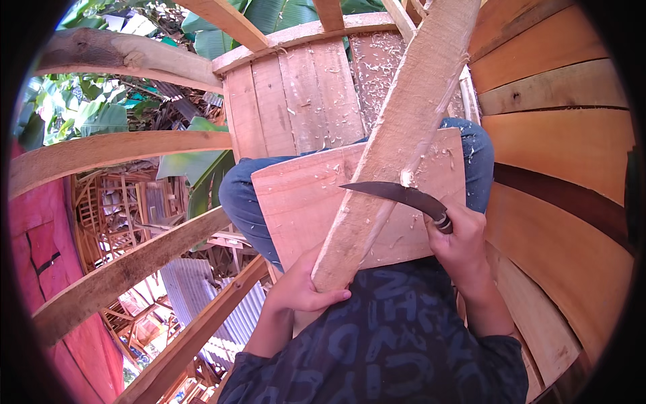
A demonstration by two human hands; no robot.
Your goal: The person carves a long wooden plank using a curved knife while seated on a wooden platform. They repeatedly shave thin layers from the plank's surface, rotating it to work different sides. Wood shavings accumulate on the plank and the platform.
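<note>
A long, rough wooden plank (404, 114) slants from my waist up toward the top right. My left hand (309, 279) grips its near end, the thumb lying across the wood. In my right hand (461, 232) is a knife (393, 192) with a dark curved blade and a dark handle with a metal band. The blade crosses over the plank, its tip pointing left. A pale curl of wood (406, 178) stands at the plank's right edge, just above the blade. Beneath the plank, a flat wooden board (296, 202) rests across my lap.
Wood shavings (377, 64) litter the plank floor (296, 94) ahead. A board wall (552, 148) rises close on my right. On the left, open wooden rails (128, 141) look down on corrugated metal sheets (195, 289) and timber. Banana leaves (262, 27) hang beyond the far edge.
</note>
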